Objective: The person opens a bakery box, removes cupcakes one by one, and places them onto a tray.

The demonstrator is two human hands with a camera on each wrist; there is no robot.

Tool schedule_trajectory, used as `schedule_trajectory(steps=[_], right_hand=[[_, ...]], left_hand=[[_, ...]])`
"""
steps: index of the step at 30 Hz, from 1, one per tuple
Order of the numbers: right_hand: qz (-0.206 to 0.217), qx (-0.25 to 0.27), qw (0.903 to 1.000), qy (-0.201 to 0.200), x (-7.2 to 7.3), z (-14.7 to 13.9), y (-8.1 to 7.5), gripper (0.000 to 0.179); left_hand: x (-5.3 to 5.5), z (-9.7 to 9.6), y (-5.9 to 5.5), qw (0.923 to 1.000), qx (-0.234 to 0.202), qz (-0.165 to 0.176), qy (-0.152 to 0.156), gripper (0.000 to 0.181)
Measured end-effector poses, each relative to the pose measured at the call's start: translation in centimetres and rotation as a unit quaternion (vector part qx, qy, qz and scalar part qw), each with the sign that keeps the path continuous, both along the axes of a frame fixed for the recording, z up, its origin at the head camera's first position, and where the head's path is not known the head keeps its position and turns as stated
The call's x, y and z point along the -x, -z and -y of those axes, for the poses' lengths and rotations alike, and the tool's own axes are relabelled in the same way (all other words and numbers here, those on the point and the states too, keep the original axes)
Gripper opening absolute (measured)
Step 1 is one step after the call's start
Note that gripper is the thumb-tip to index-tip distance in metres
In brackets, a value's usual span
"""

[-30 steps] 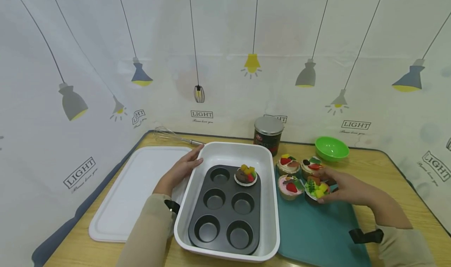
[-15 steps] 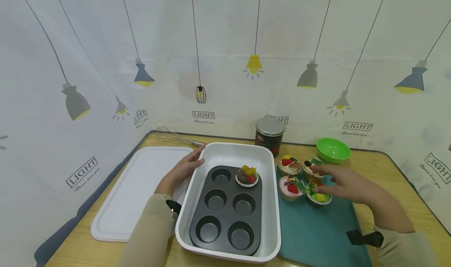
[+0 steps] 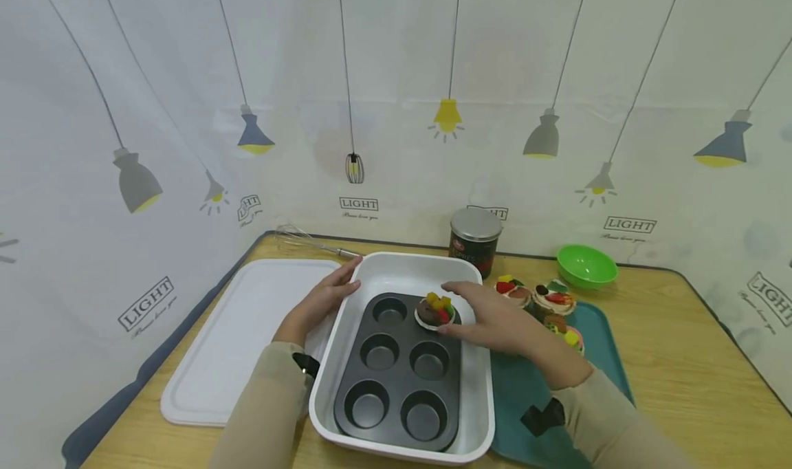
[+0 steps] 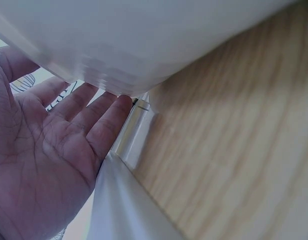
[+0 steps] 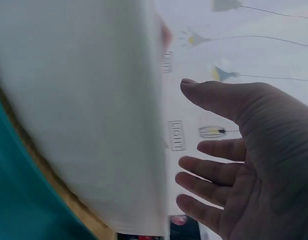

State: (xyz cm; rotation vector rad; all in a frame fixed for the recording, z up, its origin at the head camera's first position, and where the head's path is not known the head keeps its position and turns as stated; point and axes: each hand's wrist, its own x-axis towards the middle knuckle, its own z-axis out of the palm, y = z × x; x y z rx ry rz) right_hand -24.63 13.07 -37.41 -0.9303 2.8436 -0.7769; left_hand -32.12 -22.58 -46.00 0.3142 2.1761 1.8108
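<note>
My left hand (image 3: pixel 318 304) rests straight fingers against the outer left wall of a white rectangular baking dish (image 3: pixel 421 266); the left wrist view shows the fingertips (image 4: pixel 114 112) at its underside. Inside the dish lies a dark muffin tin (image 3: pixel 396 359). One chocolate cupcake (image 3: pixel 434 312) with fruit pieces sits in its far right cup. My right hand (image 3: pixel 495 321) reaches over the dish's right rim, thumb and fingers spread beside that cupcake. In the right wrist view nothing is between its thumb and fingers. The hand and forearm partly hide more cupcakes (image 3: pixel 553 298) on a teal tray (image 3: pixel 513 393).
A white board (image 3: pixel 223 345) lies left of the dish, with a whisk (image 3: pixel 309 241) behind it. Behind the dish stands a dark canister (image 3: pixel 474 245) with a silver lid. A green bowl (image 3: pixel 586 266) sits at the back right, near the wall cloth.
My right hand has left the green-and-yellow-topped cupcake on the teal tray and moved left to the cupcake in the tin. My left hand has stayed at the dish.
</note>
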Motion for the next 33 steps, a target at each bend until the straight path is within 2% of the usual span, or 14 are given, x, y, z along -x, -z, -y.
schedule_trajectory(steps=[8,11,17,25,33], right_hand=[[-0.021,-0.052,0.9983,0.017,1.7,2.4,3.4,0.094],[-0.043,-0.076,0.9958,0.029,1.8,3.0,4.3,0.092],[-0.087,-0.117,0.9872,0.064,1.4,3.7,5.0,0.088],[-0.109,-0.078,0.9884,0.072,1.0,3.5,5.3,0.072],[-0.117,-0.059,0.9890,0.068,0.9,3.5,5.3,0.068]], left_hand=[[0.1,0.0,0.1,1.0000,-0.003,-0.003,0.004,0.065],[0.0,-0.1,0.0,1.0000,-0.005,-0.004,0.003,0.065],[-0.1,-0.2,-0.2,1.0000,-0.003,-0.004,-0.001,0.065],[-0.1,-0.3,-0.2,1.0000,-0.005,-0.001,-0.002,0.063],[0.0,-0.2,0.0,0.9999,-0.006,0.006,-0.013,0.062]])
